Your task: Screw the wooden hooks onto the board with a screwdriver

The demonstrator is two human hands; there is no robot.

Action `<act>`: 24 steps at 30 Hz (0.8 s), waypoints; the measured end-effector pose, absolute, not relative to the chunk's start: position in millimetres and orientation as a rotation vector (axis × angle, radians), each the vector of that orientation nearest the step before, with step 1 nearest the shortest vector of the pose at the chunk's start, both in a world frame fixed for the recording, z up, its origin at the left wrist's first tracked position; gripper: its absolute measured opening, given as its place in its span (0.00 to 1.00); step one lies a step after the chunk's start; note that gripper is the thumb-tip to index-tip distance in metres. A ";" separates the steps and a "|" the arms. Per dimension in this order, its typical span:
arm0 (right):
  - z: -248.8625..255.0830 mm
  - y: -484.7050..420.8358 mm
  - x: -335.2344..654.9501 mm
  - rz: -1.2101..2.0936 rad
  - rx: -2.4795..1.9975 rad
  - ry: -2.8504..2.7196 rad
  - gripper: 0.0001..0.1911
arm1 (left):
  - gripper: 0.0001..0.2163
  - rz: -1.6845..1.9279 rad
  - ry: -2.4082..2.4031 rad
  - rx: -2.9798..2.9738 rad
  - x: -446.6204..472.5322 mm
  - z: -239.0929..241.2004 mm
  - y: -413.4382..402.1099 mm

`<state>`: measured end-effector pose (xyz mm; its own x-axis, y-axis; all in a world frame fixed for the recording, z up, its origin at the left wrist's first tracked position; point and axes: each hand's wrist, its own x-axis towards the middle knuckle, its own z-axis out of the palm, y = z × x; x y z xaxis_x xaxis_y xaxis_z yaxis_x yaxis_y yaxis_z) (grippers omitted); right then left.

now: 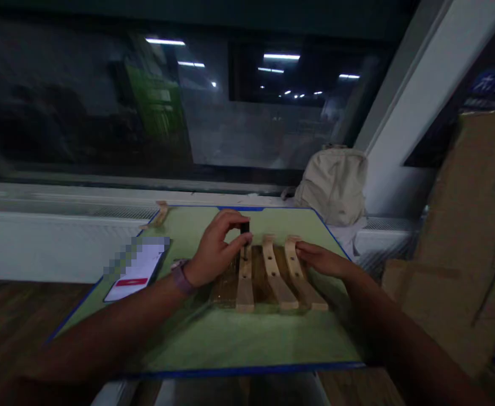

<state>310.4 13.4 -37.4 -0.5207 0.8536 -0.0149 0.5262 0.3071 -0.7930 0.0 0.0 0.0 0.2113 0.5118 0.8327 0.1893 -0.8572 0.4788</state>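
Note:
Three curved wooden pieces lie side by side across a brown, shiny slab (224, 290): a left piece (245, 287), a middle piece (278, 282) and a right piece (300, 279). Dark holes show in each. My left hand (222, 248) pinches the black handle of what looks like a small screwdriver (244, 227), upright over the left piece. Its thin shaft points down at the upper hole; whether the tip sits inside is too blurred to tell. My right hand (321, 259) has its fingertips against the upper right edge of the right piece, with the fingers partly hidden.
A phone (135, 268) lies on the left of the green, blue-edged table (213, 344). Another wooden piece (159, 215) rests at the back left corner. Behind stand a beige backpack (334, 183) and a window; cardboard boxes (454, 242) are at the right.

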 end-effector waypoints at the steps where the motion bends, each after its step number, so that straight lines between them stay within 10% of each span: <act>1: -37.6 13.4 311.1 1.098 -1.227 -2.166 0.36 | 0.09 1.708 0.709 2.191 0.1 0.2 -0.3; 24: -35.9 13.4 312.0 1.074 -1.187 -2.188 0.26 | 0.13 1.534 0.806 2.059 -2.8 2.9 -1.4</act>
<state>312.0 13.4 -35.9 -0.5429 0.8398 0.0057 0.5089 0.3344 -0.7932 -2.8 -1.4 2.9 0.2122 0.6838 0.6981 0.1868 -0.7296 0.6579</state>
